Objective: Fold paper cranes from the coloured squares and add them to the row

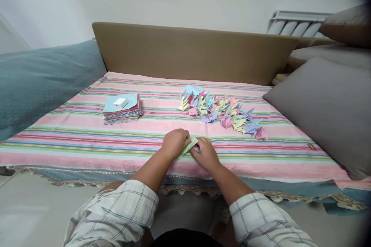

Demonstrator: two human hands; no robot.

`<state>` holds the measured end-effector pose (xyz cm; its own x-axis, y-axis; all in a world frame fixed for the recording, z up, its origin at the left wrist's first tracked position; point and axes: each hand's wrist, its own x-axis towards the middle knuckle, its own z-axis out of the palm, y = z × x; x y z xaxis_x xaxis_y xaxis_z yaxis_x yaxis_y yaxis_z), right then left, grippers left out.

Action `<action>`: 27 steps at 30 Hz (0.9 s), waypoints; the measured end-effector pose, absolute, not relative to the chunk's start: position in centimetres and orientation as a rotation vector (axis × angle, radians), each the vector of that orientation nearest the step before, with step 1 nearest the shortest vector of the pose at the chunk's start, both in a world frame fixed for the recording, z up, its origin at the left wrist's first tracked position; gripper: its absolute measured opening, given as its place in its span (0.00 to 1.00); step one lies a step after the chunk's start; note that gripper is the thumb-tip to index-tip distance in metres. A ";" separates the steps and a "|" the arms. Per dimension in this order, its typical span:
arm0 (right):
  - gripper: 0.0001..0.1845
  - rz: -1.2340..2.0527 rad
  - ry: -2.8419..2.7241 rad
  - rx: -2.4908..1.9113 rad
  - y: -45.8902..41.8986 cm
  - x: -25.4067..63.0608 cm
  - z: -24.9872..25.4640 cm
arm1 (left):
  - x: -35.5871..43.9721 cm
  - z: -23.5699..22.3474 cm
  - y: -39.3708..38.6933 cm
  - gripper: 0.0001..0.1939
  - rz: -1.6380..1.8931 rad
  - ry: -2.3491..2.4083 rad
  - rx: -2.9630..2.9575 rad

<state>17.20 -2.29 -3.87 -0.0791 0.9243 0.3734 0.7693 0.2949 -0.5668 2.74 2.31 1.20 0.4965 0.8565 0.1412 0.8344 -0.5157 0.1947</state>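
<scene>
Both my hands rest on the striped sheet [87,139] near its front edge, pinching a folded piece of light green paper [189,146] between them. My left hand [174,142] is curled in a fist over the paper's left end. My right hand [205,153] presses its fingers on the right end. Behind the hands lies a heap of several pastel folded paper cranes [220,111]. A stack of square coloured paper sheets [123,109] sits to the left, with a small white box [120,102] on top.
A brown padded backrest [188,50] runs along the far side. A teal blanket [37,81] lies at left and grey pillows [327,112] at right. A white radiator [295,23] stands at the back right. Pale floor shows below the fringed edge.
</scene>
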 end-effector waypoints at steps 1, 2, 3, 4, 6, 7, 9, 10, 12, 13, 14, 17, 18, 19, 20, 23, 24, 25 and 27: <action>0.09 0.341 -1.868 -1.501 -2.3 17.5 -3.8 | 2.8 1.2 2.3 0.07 0.330 1.496 2.628; 0.12 0.410 -1.848 -1.480 -2.3 17.7 -3.7 | 2.8 1.2 2.2 0.07 0.323 1.505 2.622; 0.14 0.497 -1.819 -1.456 -2.3 18.0 -3.6 | 2.8 1.2 2.1 0.07 0.317 1.516 2.613; 0.16 0.591 -1.776 -1.432 -2.2 18.2 -3.4 | 2.9 1.3 2.1 0.07 0.313 1.528 2.601; 0.14 0.755 -1.660 -1.392 -2.2 18.6 -3.1 | 2.9 1.4 2.0 0.07 0.307 1.547 2.573; 0.12 0.809 -1.596 -1.377 -2.1 18.7 -2.9 | 2.9 1.5 1.9 0.07 0.305 1.553 2.562; 0.08 0.870 -1.487 -1.354 -1.9 18.7 -2.6 | 3.0 1.5 1.8 0.07 0.300 1.559 2.551; 0.09 0.891 -1.447 -1.345 -1.7 18.6 -2.5 | 3.0 1.5 1.7 0.07 0.300 1.558 2.554; 0.11 0.936 -1.380 -1.358 -1.3 18.4 -2.3 | 3.1 1.4 1.7 0.07 0.305 1.548 2.572; 0.10 0.960 -1.352 -1.383 -1.1 18.4 -2.3 | 3.1 1.4 1.7 0.07 0.310 1.541 2.581; 0.09 0.985 -1.330 -1.417 -0.9 18.3 -2.2 | 3.1 1.3 1.7 0.07 0.319 1.537 2.585; 0.07 1.060 -1.315 -1.491 -0.5 18.3 -2.1 | 2.7 1.3 2.1 0.07 0.366 1.508 2.526; 0.07 1.075 -1.320 -1.498 -0.4 18.3 -2.1 | 2.4 1.3 2.2 0.07 0.383 1.489 2.481; 0.07 1.079 -1.328 -1.501 -0.4 18.3 -2.1 | 2.1 1.5 2.4 0.08 0.399 1.469 2.428; 0.07 1.069 -1.340 -1.505 -0.3 18.3 -2.2 | 1.7 1.6 2.6 0.08 0.408 1.456 2.372; 0.07 0.978 -1.425 -1.521 -0.3 18.2 -2.4 | 0.5 2.1 3.0 0.09 0.405 1.482 2.238; 0.07 0.933 -1.461 -1.533 -0.3 18.2 -2.4 | 0.2 2.3 3.2 0.09 0.391 1.495 2.217; 0.07 0.885 -1.497 -1.549 -0.4 18.2 -2.4 | 0.0 2.4 3.2 0.09 0.375 1.505 2.205; 0.07 0.782 -1.570 -1.587 -0.5 18.0 -2.4 | -0.3 2.4 3.3 0.08 0.350 1.520 2.200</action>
<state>18.02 -0.48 -2.41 0.0578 0.9947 0.0848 0.5315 0.0412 -0.8461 -0.34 3.31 2.39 0.3636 0.9307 -0.0409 0.8189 -0.2984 0.4902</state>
